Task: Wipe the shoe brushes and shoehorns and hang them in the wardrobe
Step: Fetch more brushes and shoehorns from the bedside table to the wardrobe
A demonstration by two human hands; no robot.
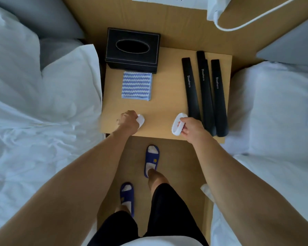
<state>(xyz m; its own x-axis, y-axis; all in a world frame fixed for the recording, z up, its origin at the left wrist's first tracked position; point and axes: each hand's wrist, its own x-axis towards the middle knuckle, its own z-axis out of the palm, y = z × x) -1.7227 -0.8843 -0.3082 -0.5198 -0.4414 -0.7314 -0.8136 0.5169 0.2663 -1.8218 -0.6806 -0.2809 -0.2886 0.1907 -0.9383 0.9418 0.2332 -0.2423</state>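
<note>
On the wooden bedside table (167, 103) my left hand (128, 120) grips a small white shoe brush (141, 120) near the front edge. My right hand (190, 127) holds a second white shoe brush (178, 124), fingers curled around it, just left of the shoehorns. Three long black shoehorns (205, 96) marked "Shoehorn" lie side by side on the table's right part. A folded blue-and-white striped cloth (137, 88) lies in front of the tissue box.
A black tissue box (132, 49) stands at the table's back left. Beds with white bedding flank the table on the left (43, 103) and right (274, 121). My feet in blue slippers (151, 159) stand on the wooden floor. A white cable (256, 18) runs at the back right.
</note>
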